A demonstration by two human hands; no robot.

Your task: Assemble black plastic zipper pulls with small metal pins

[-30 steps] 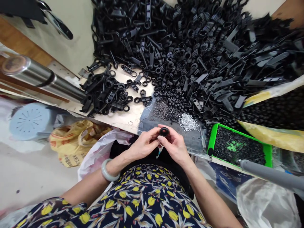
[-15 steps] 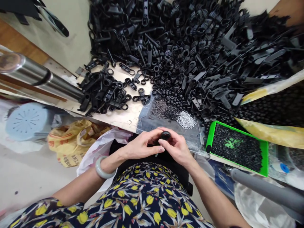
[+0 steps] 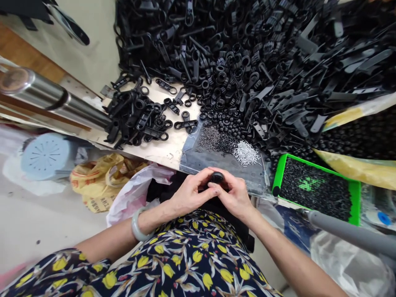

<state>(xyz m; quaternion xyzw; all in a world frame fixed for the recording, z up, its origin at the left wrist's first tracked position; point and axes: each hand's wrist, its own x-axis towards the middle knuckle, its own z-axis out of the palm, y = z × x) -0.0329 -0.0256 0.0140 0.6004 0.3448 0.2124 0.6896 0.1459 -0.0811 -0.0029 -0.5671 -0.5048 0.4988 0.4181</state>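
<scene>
Between my two hands, just over the table's front edge, is a small round black plastic part [image 3: 217, 177]. My left hand [image 3: 196, 190] has its fingers closed on it from the left, and the thumb reaches across below. My right hand [image 3: 235, 193] grips the same part from the right, its thumb meeting the left one. The lower side of the part is hidden by the fingers. Beyond the hands, a dark mat [image 3: 213, 159] bears a heap of silvery pins [image 3: 246, 153], some small brownish bits [image 3: 209, 138] and black round caps [image 3: 230, 121].
A huge pile of black plastic parts [image 3: 216, 53] covers the back. Ring-ended black pieces [image 3: 139, 115] lie in a smaller heap at left, beside a metal cylinder [image 3: 37, 88]. At right stands a green tray [image 3: 355, 202] of tiny black bits. A yellow bag [image 3: 102, 177] hangs below left.
My hands stay together on the black part, with the thumbs drawn closer to each other. The view has shifted slightly.
</scene>
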